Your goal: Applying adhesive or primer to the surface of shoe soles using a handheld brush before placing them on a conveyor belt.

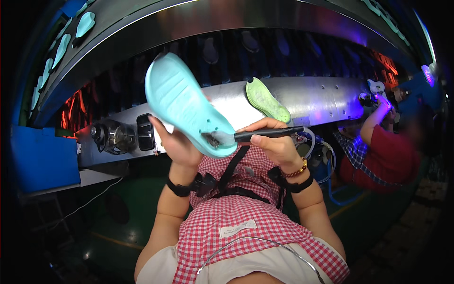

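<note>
- The left hand (177, 144) is gripping a pale turquoise shoe sole (184, 104), holding it raised and tilted at chest height.
- The right hand (276, 142) is closed around a black brush (255, 135), dabbing its bristles on the sole's lower end.
- Brushing appears underway; the next stroke likely needs steady, even coverage.
- A green sole (267, 100) is sitting on the metal conveyor (312, 97) behind.

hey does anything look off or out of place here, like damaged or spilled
Nothing stands out. The left hand holds a light blue shoe sole tilted up, and the right hand works a brush against its lower end. A green sole lies aslant on the metal conveyor ledge, intact. No spill shows.
</note>
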{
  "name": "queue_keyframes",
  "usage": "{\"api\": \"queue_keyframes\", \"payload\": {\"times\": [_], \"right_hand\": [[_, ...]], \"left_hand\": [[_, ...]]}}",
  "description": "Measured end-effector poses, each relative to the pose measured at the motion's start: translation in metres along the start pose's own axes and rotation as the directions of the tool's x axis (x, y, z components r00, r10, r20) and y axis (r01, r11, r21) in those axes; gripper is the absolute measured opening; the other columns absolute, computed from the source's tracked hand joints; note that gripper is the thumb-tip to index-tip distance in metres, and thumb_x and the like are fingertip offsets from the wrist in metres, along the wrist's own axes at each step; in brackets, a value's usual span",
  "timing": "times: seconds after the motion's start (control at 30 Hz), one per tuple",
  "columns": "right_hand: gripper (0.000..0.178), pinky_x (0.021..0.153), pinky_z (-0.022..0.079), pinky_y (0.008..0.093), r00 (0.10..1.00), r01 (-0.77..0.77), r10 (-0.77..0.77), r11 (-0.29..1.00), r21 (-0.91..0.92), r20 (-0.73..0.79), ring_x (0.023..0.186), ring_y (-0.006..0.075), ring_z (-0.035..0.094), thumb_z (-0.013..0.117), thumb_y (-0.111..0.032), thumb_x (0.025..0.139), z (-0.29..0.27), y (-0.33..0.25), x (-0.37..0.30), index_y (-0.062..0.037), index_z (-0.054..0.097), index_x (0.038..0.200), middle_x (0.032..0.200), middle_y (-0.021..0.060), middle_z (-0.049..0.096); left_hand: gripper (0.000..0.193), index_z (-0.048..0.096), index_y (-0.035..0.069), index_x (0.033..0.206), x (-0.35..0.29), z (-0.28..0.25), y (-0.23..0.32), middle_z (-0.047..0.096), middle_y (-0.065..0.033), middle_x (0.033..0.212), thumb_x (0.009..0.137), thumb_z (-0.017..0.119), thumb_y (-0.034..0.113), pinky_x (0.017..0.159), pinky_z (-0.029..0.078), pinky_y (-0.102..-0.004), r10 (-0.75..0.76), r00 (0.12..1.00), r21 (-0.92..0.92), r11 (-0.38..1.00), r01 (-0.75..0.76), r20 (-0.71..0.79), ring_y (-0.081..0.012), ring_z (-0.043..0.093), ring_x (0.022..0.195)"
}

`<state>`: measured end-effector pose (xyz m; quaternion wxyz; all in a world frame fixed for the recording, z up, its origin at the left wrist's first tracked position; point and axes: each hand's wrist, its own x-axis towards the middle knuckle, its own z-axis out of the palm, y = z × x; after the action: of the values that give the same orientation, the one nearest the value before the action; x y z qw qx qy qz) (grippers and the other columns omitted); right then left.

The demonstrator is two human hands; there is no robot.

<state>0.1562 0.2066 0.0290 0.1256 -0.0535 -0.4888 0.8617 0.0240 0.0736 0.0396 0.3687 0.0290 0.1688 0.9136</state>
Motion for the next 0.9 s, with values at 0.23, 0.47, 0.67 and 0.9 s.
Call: {"api": "queue_keyframes", "payload": {"times": [0.23, 0.47, 0.67, 0.9], "right_hand": [[0.022, 0.065, 0.046, 0.0213, 0.986, -0.037, 0.100, 0.911, -0.410, 0.132, 0.073, 0.0089, 0.058, 0.064, -0.001, 0.071, 0.011, -0.021, -0.007, -0.0002, 0.062, 0.093, 0.081, 0.0081, 0.064], [0.019, 0.076, 0.049, 0.0303, 0.855, 0.272, 0.049, 0.806, -0.526, 0.516, 0.084, 0.0235, 0.061, 0.064, 0.000, 0.069, 0.009, -0.041, 0.005, 0.0002, 0.061, 0.088, 0.089, 0.0138, 0.063], [0.018, 0.077, 0.048, 0.0306, 0.816, 0.316, 0.105, 0.743, -0.590, 0.569, 0.087, 0.0239, 0.061, 0.064, 0.000, 0.070, 0.005, -0.053, 0.012, -0.0002, 0.062, 0.088, 0.092, 0.0136, 0.062], [0.019, 0.081, 0.047, 0.0325, 0.843, 0.275, 0.072, 0.795, -0.542, 0.533, 0.092, 0.0256, 0.059, 0.061, 0.000, 0.071, -0.011, -0.055, 0.008, 0.0003, 0.062, 0.090, 0.094, 0.0148, 0.062]], "left_hand": [[0.059, 0.033, 0.000, 0.125, -0.007, -0.043, -0.007, 0.046, -0.0242, 0.115, 0.088, 0.024, 0.045, 0.082, 0.046, -0.0408, -0.317, 0.892, 0.131, 0.948, 0.289, 0.322, -0.0323, 0.053, 0.097], [0.046, 0.040, -0.003, 0.118, 0.003, -0.036, 0.015, 0.054, -0.0201, 0.107, 0.088, 0.038, 0.031, 0.078, 0.048, -0.0375, -0.629, 0.774, 0.231, 0.765, 0.601, 0.072, -0.0266, 0.057, 0.094], [0.047, 0.042, -0.004, 0.119, 0.006, -0.005, 0.022, 0.053, -0.0166, 0.107, 0.083, 0.045, 0.027, 0.081, 0.044, -0.0294, -0.723, 0.674, 0.650, 0.441, 0.619, -0.151, -0.0214, 0.054, 0.096], [0.053, 0.042, -0.005, 0.119, 0.001, -0.003, 0.039, 0.054, -0.0172, 0.106, 0.080, 0.050, 0.031, 0.076, 0.046, -0.0282, -0.748, 0.634, 0.580, 0.434, 0.689, -0.195, -0.0193, 0.055, 0.091]]}}
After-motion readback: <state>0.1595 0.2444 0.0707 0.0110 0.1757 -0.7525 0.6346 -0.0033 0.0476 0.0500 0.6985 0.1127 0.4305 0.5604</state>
